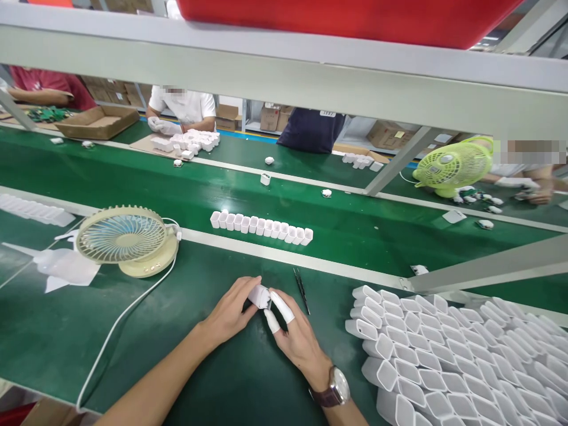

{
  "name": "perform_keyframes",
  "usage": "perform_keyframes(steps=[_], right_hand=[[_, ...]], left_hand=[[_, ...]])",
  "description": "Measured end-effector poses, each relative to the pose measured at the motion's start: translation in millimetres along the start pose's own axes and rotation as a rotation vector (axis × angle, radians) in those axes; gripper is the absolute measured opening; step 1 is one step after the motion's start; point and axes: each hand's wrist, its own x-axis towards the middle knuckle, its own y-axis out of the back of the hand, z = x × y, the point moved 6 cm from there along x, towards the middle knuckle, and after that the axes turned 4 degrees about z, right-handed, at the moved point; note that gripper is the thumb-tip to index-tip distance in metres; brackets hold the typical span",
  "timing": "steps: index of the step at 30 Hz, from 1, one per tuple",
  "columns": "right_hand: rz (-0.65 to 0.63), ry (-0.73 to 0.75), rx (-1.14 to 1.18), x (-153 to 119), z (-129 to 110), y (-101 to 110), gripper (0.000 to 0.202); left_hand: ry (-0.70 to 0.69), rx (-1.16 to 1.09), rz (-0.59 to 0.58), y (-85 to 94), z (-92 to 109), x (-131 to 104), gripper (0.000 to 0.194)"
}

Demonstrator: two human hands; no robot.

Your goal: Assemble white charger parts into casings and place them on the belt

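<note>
My left hand (233,309) grips a small white plastic housing (258,296) between thumb and fingers, over the near part of the green bench. Its open end faces my right hand (298,336). White finger cots cover the thumb and a finger of that hand, which pinch the end of the housing; a small part seems to sit in the opening, too small to make out. Black tweezers (302,290) lie on the bench just beyond my right hand. To the right, many white open-topped housings (426,340) stand packed together.
A row of white housings (261,227) stands on the green conveyor belt (195,195). A cream fan (128,239) with a white cable (126,313) is at left. A shelf beam (284,83) crosses above, and a slanted post (492,263) rises at right. Co-workers sit across the belt.
</note>
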Motion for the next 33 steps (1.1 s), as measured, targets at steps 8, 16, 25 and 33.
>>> perform_keyframes(steps=[8, 16, 25, 33], right_hand=[[-0.108, -0.111, 0.080, 3.9, 4.4, -1.5, 0.070], [-0.155, -0.169, 0.107, -3.4, 16.3, -8.1, 0.061], [-0.128, -0.148, 0.150, 1.5, 11.7, -7.3, 0.052], [-0.102, -0.108, 0.147, -1.8, 15.0, -9.3, 0.044]], left_hand=[[0.015, -0.097, -0.107, -2.4, 9.2, 2.2, 0.049], [0.057, -0.114, -0.129, -2.0, 0.7, 2.6, 0.034], [-0.045, -0.030, -0.155, 10.2, 2.6, 2.8, 0.020], [-0.129, -0.016, -0.118, 7.5, 7.4, 3.0, 0.016]])
